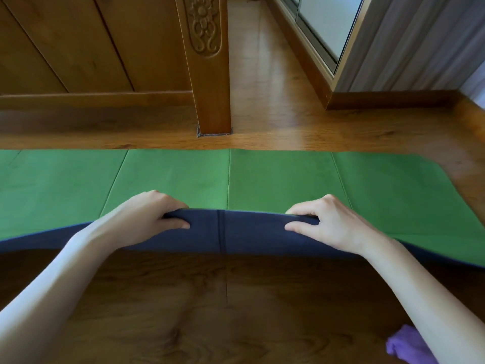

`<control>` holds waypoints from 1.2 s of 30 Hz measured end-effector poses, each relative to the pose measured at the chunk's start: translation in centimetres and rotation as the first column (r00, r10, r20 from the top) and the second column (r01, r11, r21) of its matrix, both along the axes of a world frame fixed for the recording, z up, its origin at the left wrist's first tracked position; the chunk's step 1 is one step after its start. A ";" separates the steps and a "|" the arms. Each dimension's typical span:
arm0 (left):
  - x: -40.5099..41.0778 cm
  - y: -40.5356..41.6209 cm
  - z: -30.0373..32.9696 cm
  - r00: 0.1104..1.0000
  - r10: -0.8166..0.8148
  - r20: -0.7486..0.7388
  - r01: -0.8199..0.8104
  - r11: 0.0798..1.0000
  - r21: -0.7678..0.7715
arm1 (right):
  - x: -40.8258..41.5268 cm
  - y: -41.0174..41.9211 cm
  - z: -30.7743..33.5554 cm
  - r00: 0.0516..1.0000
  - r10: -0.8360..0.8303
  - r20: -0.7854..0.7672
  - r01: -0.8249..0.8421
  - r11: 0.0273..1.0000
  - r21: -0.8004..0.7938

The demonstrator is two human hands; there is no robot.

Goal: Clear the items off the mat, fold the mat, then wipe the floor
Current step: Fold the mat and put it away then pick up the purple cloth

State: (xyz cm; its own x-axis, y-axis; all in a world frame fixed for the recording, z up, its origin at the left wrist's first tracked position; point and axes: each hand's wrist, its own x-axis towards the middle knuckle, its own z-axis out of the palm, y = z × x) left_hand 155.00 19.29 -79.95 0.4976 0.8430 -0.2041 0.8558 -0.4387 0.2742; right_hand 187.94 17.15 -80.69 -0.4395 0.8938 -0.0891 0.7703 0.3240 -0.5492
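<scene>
While both hands grip its near edge, the mat is lifted off the floor on that side.

Left hand and right hand each curl round the raised near edge, fingers on the green top side, thumbs on the dark blue underside, which faces the camera. A fold seam runs down the blue face between the two hands. Far edge of the mat lies flat on the floor, green side up, crease lines across it; its right far corner is rounded. Wooden furniture leg with a carved panel stands just beyond the mat's far edge. Purple cloth lies on the floor at the near right corner of view, partly hidden by the right forearm. Sliding window frame and curtain sit at far right.
</scene>
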 end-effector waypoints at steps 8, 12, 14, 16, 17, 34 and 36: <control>1.6 3.4 -1.5 0.992 -0.001 0.127 -0.094 0.665 0.741 | 0.1 3.5 -0.7 0.981 -0.071 0.179 -0.076 0.712 0.698; 2.2 6.9 -3.3 0.979 0.022 0.201 -0.184 0.504 0.844 | -0.2 6.9 -1.3 0.966 -0.130 0.221 -0.103 0.593 0.798; 2.3 8.4 -4.1 0.970 0.040 0.241 -0.229 0.490 0.841 | -0.5 8.9 -1.6 0.963 -0.166 0.212 -0.082 0.569 0.818; 2.6 9.6 -5.1 0.959 0.089 0.268 -0.277 0.490 0.826 | -1.0 10.6 -2.2 0.958 -0.217 0.188 -0.040 0.549 0.835; 2.8 10.0 -5.6 0.953 0.126 0.275 -0.301 0.491 0.817 | -1.3 11.2 -2.5 0.952 -0.247 0.180 -0.020 0.537 0.844; 2.8 7.5 -19.7 0.974 0.217 -0.068 -0.138 0.800 0.583 | -4.9 9.7 -14.8 0.855 -0.369 0.364 0.098 0.805 0.584; 2.7 7.8 -20.4 0.977 0.204 -0.069 -0.131 0.818 0.560 | -5.0 9.0 -16.6 0.847 -0.357 0.395 0.123 0.853 0.508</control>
State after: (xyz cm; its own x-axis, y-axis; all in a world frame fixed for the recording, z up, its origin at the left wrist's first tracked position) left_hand 157.70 27.04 -100.30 0.3409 0.9006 0.2695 0.9399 -0.3322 -0.0790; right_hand 182.93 26.13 -97.30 -0.2162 0.9530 0.2121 0.9763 0.2108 0.0482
